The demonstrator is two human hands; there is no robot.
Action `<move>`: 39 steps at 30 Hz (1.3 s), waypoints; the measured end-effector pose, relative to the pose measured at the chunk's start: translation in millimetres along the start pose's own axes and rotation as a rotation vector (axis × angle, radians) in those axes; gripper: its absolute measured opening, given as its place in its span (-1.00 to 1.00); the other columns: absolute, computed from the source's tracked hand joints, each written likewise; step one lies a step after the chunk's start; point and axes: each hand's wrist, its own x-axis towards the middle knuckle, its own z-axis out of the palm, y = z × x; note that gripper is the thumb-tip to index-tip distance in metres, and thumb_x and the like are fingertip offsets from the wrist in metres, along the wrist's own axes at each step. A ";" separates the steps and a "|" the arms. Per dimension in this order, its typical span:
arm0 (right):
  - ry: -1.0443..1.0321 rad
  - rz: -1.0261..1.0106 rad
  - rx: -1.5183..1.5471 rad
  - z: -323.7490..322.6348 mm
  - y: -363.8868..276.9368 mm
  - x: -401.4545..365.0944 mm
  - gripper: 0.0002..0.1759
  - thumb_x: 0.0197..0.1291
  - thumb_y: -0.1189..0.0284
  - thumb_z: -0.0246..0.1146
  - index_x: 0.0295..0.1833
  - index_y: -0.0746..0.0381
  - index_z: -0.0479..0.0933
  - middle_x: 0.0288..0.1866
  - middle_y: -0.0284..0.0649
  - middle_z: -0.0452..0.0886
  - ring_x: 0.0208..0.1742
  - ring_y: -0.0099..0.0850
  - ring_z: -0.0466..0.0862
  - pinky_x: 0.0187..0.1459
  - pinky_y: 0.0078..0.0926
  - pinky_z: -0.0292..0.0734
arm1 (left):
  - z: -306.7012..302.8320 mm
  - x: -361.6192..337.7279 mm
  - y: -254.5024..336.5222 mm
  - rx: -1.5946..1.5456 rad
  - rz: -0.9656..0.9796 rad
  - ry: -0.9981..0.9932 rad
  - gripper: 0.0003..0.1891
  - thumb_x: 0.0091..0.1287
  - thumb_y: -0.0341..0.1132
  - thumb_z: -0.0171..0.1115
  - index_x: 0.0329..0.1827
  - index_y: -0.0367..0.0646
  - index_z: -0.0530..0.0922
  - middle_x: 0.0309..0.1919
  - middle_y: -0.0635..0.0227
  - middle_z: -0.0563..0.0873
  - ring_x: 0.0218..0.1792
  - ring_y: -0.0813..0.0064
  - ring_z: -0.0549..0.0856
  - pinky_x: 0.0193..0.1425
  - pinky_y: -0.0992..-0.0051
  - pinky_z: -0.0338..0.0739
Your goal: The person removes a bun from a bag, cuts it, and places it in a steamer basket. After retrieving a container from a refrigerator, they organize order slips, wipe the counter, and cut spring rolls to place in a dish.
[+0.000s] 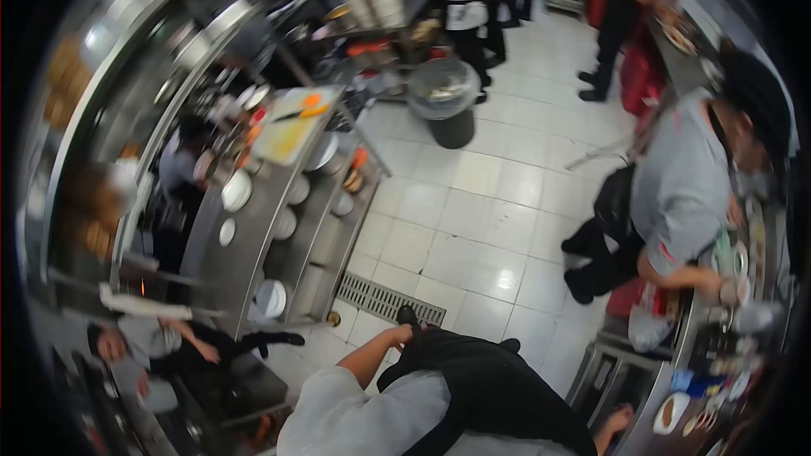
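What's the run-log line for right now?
left hand by apron | right hand by counter | grips unclear | knife on cutting board | bin on floor

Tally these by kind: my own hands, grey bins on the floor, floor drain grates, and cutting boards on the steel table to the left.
Your hands: 2, left hand and right hand
Grey bin: 1
Floor drain grate: 1
Cutting board: 1
Total: 5

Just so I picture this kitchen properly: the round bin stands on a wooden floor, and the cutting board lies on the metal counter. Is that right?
Not quite: the head view shows the round bin on a floor of pale tiles, not wood. The cutting board does lie on the metal counter.
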 end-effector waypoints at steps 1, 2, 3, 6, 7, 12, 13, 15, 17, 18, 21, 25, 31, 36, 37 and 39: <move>-0.183 0.026 -0.103 47.9 -17.3 -21.7 -0.85 0.43 0.36 0.17 -0.11 0.22 0.55 -0.40 -0.28 0.58 -0.50 -0.46 0.57 -0.50 -0.45 0.52 | 1.9 3.3 -18.0 -0.038 -0.026 0.019 -0.15 0.28 0.49 0.10 0.41 0.03 0.51 0.19 0.14 0.69 0.21 0.07 0.66 0.07 -0.16 0.64; -0.368 0.032 -0.208 102.8 -50.7 -49.0 -0.87 0.42 0.41 0.19 -0.03 0.21 0.54 -0.35 -0.27 0.60 -0.46 -0.45 0.60 -0.47 -0.44 0.55 | -4.5 -3.6 -28.1 -0.036 -0.022 0.010 -0.18 0.30 0.45 0.13 0.40 0.02 0.51 0.18 0.16 0.70 0.20 0.08 0.67 0.05 -0.12 0.66; -0.569 0.307 -0.178 160.5 -82.1 -73.1 -0.89 0.42 0.41 0.19 -0.03 0.18 0.53 -0.33 -0.26 0.62 -0.45 -0.43 0.63 -0.46 -0.44 0.56 | -18.2 -13.4 -37.8 -0.038 -0.016 0.004 -0.21 0.31 0.41 0.16 0.40 0.01 0.52 0.17 0.17 0.70 0.18 0.08 0.68 0.04 -0.08 0.67; -1.255 0.359 -0.286 334.7 -142.1 -152.7 -0.83 0.42 0.37 0.19 -0.02 0.23 0.52 -0.28 -0.19 0.67 -0.42 -0.39 0.70 -0.48 -0.44 0.59 | -76.2 -23.0 -77.8 -0.178 0.043 0.226 -0.48 0.36 -0.03 0.26 0.31 -0.10 0.57 -0.02 0.24 0.77 -0.10 0.19 0.79 -0.18 0.17 0.75; -1.433 0.196 -0.397 391.0 -161.2 -183.8 -0.81 0.41 0.39 0.18 -0.01 0.28 0.52 -0.27 -0.17 0.69 -0.39 -0.38 0.73 -0.47 -0.44 0.61 | -103.7 -19.9 -100.9 -0.325 0.222 0.368 -0.56 0.38 -0.11 0.26 0.25 -0.11 0.59 -0.10 0.28 0.77 -0.18 0.26 0.79 -0.27 0.23 0.74; -1.871 -0.598 -0.626 641.5 -256.7 -357.5 -0.77 0.46 0.35 0.20 -0.12 0.32 0.60 -0.31 -0.23 0.73 -0.39 -0.45 0.72 -0.37 -0.44 0.66 | -218.5 -90.6 -179.5 -1.140 0.749 1.086 -0.76 0.54 -0.24 0.15 0.01 -0.26 0.57 -0.34 0.24 0.72 -0.45 0.45 0.73 -0.50 0.43 0.63; -1.883 -0.664 -0.531 672.2 -291.8 -404.2 -0.73 0.41 0.30 0.24 -0.16 0.31 0.64 -0.41 -0.18 0.74 -0.47 -0.43 0.73 -0.42 -0.41 0.63 | -236.6 -110.8 -189.4 -1.178 0.726 1.161 -0.74 0.56 -0.21 0.12 0.02 -0.26 0.56 -0.33 0.23 0.73 -0.45 0.46 0.73 -0.49 0.45 0.63; -1.964 -0.696 -0.489 719.9 -361.5 -497.8 -0.79 0.39 0.34 0.24 -0.16 0.28 0.65 -0.41 -0.25 0.72 -0.47 -0.49 0.71 -0.44 -0.47 0.60 | -279.1 -151.3 -203.2 -1.217 0.708 1.247 -0.72 0.58 -0.18 0.10 0.03 -0.26 0.55 -0.32 0.21 0.73 -0.45 0.46 0.73 -0.49 0.47 0.64; -2.049 -0.775 -0.393 760.9 -399.8 -573.1 -0.80 0.38 0.36 0.26 -0.14 0.29 0.65 -0.42 -0.27 0.71 -0.50 -0.51 0.65 -0.44 -0.51 0.55 | -312.1 -180.4 -211.7 -1.303 0.679 1.309 -0.72 0.59 -0.19 0.07 0.07 -0.25 0.54 -0.27 0.19 0.75 -0.43 0.43 0.75 -0.46 0.50 0.65; -2.102 -0.744 -0.315 765.9 -424.0 -610.2 -0.81 0.39 0.37 0.25 -0.10 0.28 0.64 -0.38 -0.28 0.70 -0.42 -0.52 0.69 -0.40 -0.51 0.57 | -333.1 -190.5 -217.5 -1.350 0.688 1.278 -0.70 0.58 -0.18 0.07 0.09 -0.27 0.53 -0.27 0.18 0.75 -0.43 0.41 0.76 -0.45 0.46 0.67; -2.292 -0.502 -0.214 773.2 -457.5 -699.9 -0.82 0.40 0.49 0.18 0.05 0.26 0.60 -0.20 -0.29 0.71 -0.24 -0.50 0.73 -0.26 -0.50 0.65 | -415.5 -206.1 -225.8 -1.406 0.722 1.261 -0.65 0.57 -0.16 0.08 0.09 -0.34 0.50 -0.27 0.09 0.75 -0.44 0.31 0.77 -0.44 0.33 0.73; -2.636 -0.301 -0.203 762.4 -438.7 -749.4 -0.67 0.31 0.67 0.11 0.13 0.20 0.56 -0.07 -0.36 0.67 -0.18 -0.52 0.68 -0.24 -0.54 0.60 | -501.5 -206.3 -211.9 -1.472 0.712 1.282 -0.60 0.57 -0.13 0.09 0.17 -0.34 0.46 -0.23 0.00 0.75 -0.40 0.22 0.80 -0.40 0.27 0.77; -2.962 -0.365 -0.664 756.3 -458.3 -744.2 -0.70 0.47 0.31 0.24 0.19 0.20 0.58 -0.05 -0.32 0.71 -0.07 -0.51 0.68 0.00 -0.49 0.62 | -601.9 -189.3 -197.2 -1.509 0.417 1.435 -0.64 0.50 -0.27 0.14 0.06 -0.49 0.44 -0.43 -0.05 0.72 -0.61 0.14 0.76 -0.60 0.20 0.75; -2.823 -0.988 -0.348 835.0 -479.7 -758.7 -0.71 0.42 0.34 0.27 0.15 0.23 0.61 -0.10 -0.28 0.74 -0.14 -0.50 0.69 -0.06 -0.47 0.62 | -615.3 -180.5 -201.2 -1.407 0.225 1.529 -0.83 0.34 -0.51 0.09 -0.18 -0.54 0.42 -0.57 -0.02 0.69 -0.67 0.21 0.74 -0.71 0.32 0.67; -2.684 -1.034 -0.204 839.5 -502.3 -780.9 -0.73 0.37 0.46 0.23 0.14 0.26 0.60 0.00 -0.02 0.71 -0.19 -0.19 0.76 -0.07 -0.35 0.67 | -616.6 -180.8 -201.6 -1.431 0.270 1.535 -0.85 0.34 -0.51 0.09 -0.21 -0.51 0.43 -0.58 0.01 0.68 -0.68 0.24 0.73 -0.73 0.34 0.66; -2.555 -1.174 -0.137 858.8 -531.7 -831.3 -0.70 0.29 0.54 0.23 0.14 0.27 0.57 -0.10 -0.05 0.69 -0.24 -0.11 0.71 -0.15 -0.22 0.64 | -595.6 -184.7 -193.6 -1.398 0.353 1.592 -0.87 0.34 -0.51 0.08 -0.22 -0.47 0.43 -0.60 0.06 0.66 -0.70 0.29 0.71 -0.75 0.37 0.60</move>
